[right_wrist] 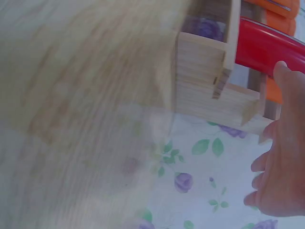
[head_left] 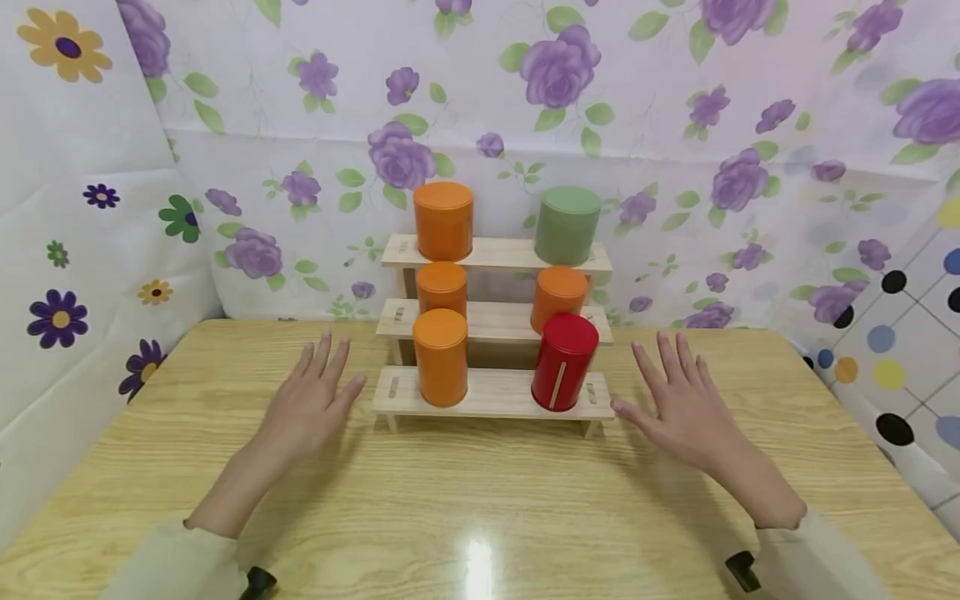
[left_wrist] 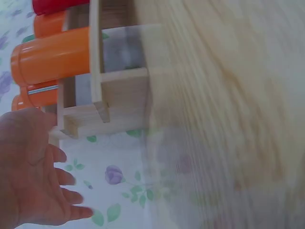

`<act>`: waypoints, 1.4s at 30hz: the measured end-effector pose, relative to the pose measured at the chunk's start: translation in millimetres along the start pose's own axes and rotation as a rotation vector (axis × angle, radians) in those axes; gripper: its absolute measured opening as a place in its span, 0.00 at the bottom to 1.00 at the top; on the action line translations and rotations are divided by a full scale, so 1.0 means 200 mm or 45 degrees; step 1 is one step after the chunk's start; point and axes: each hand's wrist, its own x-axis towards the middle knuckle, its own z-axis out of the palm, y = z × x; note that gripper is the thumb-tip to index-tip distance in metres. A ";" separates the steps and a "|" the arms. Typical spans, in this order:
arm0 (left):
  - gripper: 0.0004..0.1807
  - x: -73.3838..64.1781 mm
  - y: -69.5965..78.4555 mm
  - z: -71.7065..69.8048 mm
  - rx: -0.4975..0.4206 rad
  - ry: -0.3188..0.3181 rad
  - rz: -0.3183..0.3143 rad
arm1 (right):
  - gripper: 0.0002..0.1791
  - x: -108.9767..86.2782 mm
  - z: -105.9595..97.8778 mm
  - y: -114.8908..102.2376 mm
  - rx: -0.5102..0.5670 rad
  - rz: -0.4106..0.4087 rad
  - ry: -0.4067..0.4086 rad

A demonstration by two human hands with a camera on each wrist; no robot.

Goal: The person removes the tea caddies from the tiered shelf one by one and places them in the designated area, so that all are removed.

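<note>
In the head view a three-step wooden shelf (head_left: 495,392) stands mid-table with lidded cans on it. An orange can (head_left: 441,358) and a red can (head_left: 564,362) are on the lowest step. Two smaller orange cans, one left (head_left: 442,286) and one right (head_left: 558,298), occupy the middle step, partly hidden by those in front. On the top step are another orange can (head_left: 444,221) and a green can (head_left: 567,225). My left hand (head_left: 307,408), fingers spread, is left of the shelf and holds nothing. To the shelf's right my right hand (head_left: 686,412) is likewise spread and holds nothing.
The shelf stands on a light wood-grain table (head_left: 480,492). Behind it hangs a white cloth (head_left: 480,108) with purple flowers. More patterned cloth hangs at the left (head_left: 82,250), and a dotted cloth (head_left: 900,333) is at the right.
</note>
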 end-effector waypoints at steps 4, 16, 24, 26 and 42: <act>0.38 0.00 0.00 0.00 -0.306 -0.029 -0.029 | 0.46 0.02 -0.02 -0.01 0.169 -0.003 -0.001; 0.33 0.06 0.02 0.05 -0.753 -0.108 -0.137 | 0.41 0.08 -0.08 -0.10 0.615 -0.014 0.185; 0.30 0.12 0.00 0.11 -0.995 -0.164 -0.238 | 0.37 0.13 -0.10 -0.15 0.835 -0.027 0.260; 0.29 0.13 -0.01 0.12 -1.074 -0.156 -0.280 | 0.37 0.13 -0.09 -0.16 0.892 -0.040 0.263; 0.30 0.15 -0.04 0.20 -1.318 -0.148 -0.371 | 0.36 0.20 -0.07 -0.23 1.207 0.075 0.150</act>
